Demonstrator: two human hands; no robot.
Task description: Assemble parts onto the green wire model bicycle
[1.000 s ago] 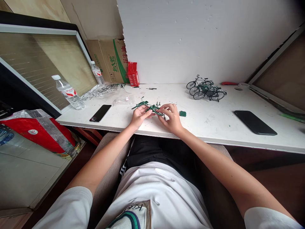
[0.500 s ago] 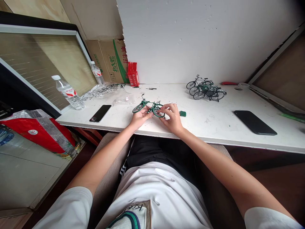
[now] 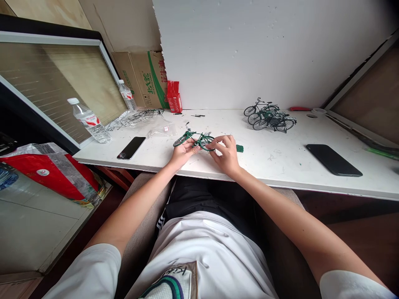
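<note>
Capped water bottle (image 3: 92, 124) on the left of the tabletop (image 3: 268, 164), another bottle (image 3: 127, 95) behind it by a cardboard box (image 3: 141, 79), little red carton (image 3: 174, 99) just beside that. Dark-screened phone (image 3: 131, 148) near the front bottle, black phone-looking slab (image 3: 334, 160) way over right.

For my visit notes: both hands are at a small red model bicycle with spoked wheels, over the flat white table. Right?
Not quite: in the head view, the small spoked-wheel model bicycle is green, not red. The left hand and right hand are indeed both at it, over the flat white table.
</note>
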